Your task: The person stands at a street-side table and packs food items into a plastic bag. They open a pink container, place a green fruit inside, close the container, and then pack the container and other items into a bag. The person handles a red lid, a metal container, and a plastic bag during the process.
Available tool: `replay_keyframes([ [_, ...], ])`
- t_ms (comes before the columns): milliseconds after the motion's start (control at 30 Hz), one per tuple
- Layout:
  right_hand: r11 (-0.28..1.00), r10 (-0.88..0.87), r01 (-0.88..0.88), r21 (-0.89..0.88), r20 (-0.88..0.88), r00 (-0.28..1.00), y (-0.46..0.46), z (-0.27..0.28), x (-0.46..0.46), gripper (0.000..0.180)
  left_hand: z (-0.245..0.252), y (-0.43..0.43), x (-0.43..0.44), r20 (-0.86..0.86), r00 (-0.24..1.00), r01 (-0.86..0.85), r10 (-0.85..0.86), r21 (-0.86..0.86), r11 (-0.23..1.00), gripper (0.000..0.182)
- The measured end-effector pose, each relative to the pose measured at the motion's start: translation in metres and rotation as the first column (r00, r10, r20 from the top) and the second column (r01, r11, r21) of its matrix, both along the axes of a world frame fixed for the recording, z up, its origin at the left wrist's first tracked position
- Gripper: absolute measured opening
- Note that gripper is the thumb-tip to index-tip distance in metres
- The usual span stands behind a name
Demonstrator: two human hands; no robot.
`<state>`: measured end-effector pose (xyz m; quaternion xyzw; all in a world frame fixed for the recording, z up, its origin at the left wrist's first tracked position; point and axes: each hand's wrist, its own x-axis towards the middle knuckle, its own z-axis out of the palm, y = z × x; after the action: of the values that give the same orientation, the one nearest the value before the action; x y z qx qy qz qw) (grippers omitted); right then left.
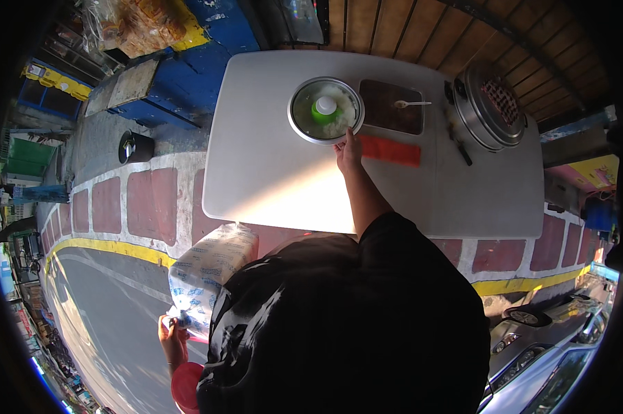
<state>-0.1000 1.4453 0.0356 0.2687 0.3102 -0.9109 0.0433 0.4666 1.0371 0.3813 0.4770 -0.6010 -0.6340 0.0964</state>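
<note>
My right hand point(348, 151) grips the near rim of a round metal bowl point(294, 126), thumb on top. The bowl holds white shredded food point(346, 115) and a bright green item point(321, 115) with a white top. At the lower left, my left hand point(174, 341) pinches the gathered end of a white plastic bag point(208, 269) with blue print. That bag hangs beside my black shirt, partly hidden by it. A red rounded thing point(187, 385) covers part of the left forearm. Right of the bowl lies a rectangular tray point(394, 127) of dark brown food with a spoon point(412, 104).
A white table point(270, 178) carries an orange-red cloth point(391, 150), a dark-handled knife point(464, 152) and a lidded metal pot point(490, 111). A black bucket point(135, 147) stands left on the pavement. Behind the table are wooden slats point(409, 31); a car point(549, 346) is at lower right.
</note>
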Motion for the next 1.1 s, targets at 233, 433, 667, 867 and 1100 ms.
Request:
replay_keyframes([
  [233, 0.949, -0.095, 0.059, -0.309, -0.103, 0.990, -0.001, 0.014, -0.016, 0.041, 0.011, 0.003, 0.009, -0.003, 1.000, -0.016, 0.016, -0.027, 0.999, 0.013],
  [433, 0.922, -0.145, 0.101, -0.374, -0.090, 0.985, -0.011, 0.053, -0.030, 0.040, 0.022, -0.004, 0.003, -0.075, 0.996, -0.053, 0.050, -0.037, 0.998, 0.016],
  [667, 0.926, -0.251, 0.167, -0.340, -0.219, 0.943, 0.049, 0.109, -0.034, 0.041, 0.018, -0.016, -0.008, -0.125, 0.992, -0.035, 0.029, -0.042, 0.999, 0.016],
  [867, 0.944, -0.313, 0.274, -0.182, -0.239, 0.919, 0.124, 0.102, -0.037, 0.042, 0.011, -0.021, -0.009, -0.130, 0.991, 0.012, -0.013, -0.007, 1.000, 0.018],
  [1100, 0.901, -0.432, 0.413, -0.136, -0.171, 0.886, 0.164, 0.076, -0.042, 0.042, 0.011, -0.025, -0.017, -0.107, 0.994, -0.013, 0.012, -0.002, 1.000, 0.017],
])
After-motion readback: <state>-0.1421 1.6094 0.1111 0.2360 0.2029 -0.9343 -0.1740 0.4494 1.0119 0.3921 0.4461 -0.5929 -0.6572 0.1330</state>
